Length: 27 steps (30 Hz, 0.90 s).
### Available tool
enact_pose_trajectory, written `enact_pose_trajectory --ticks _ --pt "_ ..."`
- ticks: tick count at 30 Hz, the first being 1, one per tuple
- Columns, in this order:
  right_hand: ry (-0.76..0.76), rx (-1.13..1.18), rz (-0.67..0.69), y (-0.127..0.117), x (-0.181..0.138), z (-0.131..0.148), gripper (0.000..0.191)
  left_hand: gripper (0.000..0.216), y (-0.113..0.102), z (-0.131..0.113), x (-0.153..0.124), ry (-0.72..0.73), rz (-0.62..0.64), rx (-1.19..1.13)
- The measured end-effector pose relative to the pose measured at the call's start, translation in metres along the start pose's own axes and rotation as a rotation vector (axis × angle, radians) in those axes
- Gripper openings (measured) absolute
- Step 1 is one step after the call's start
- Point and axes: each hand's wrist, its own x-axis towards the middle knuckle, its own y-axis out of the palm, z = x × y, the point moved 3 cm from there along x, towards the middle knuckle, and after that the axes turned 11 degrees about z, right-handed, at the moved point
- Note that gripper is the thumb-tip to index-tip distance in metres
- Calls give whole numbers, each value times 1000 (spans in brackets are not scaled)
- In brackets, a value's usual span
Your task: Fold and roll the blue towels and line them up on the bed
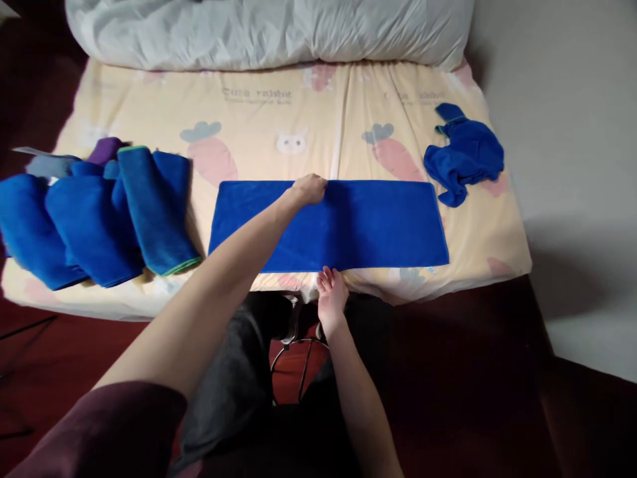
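A blue towel (393,222) lies as a long flat rectangle across the near part of the bed, with a soft crease near its middle. At the towel's far edge, my left hand (311,189) is closed on the cloth, its arm reaching over the towel's left half. My right hand (332,295) is turned partly palm up at the near edge, directly below the left one. Its curled fingertips pinch the edge there; the thumb's contact is partly hidden.
Several folded blue towels (94,229) are piled on the left, one with green trim, beside a purple cloth (105,151). A crumpled blue cloth (468,156) lies at the right. A rolled white quilt (269,33) spans the back of the patterned bed (279,119). A wall (572,166) stands right.
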Motion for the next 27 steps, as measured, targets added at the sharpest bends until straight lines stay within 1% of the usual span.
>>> enact_pose_trajectory --ticks 2,5,8,11,13,18,21,24,27 --pt "20 -10 39 0 -2 1 6 43 -1 5 32 4 -5 -10" --pt "34 -32 90 1 -5 0 17 44 3 10 63 10 -24 -88" --pt "32 -43 97 1 -8 -1 22 44 4 15 81 0 -14 -183" --pt "27 -56 99 -1 -10 -2 26 42 1 19 90 -9 -4 -243" --pt "27 -55 106 0 -10 -3 26 41 -1 19 93 -13 8 -263" --pt "28 9 92 4 -11 -4 16 35 -11 9 90 -56 51 -283" --pt "16 -7 95 4 -12 -3 16 39 -21 3 80 -87 57 -362" --pt "15 -26 97 1 -13 -2 16 49 -31 -2 67 -66 32 -471" --pt "7 -34 81 0 -13 1 15 47 -37 -7 54 -60 17 -552"
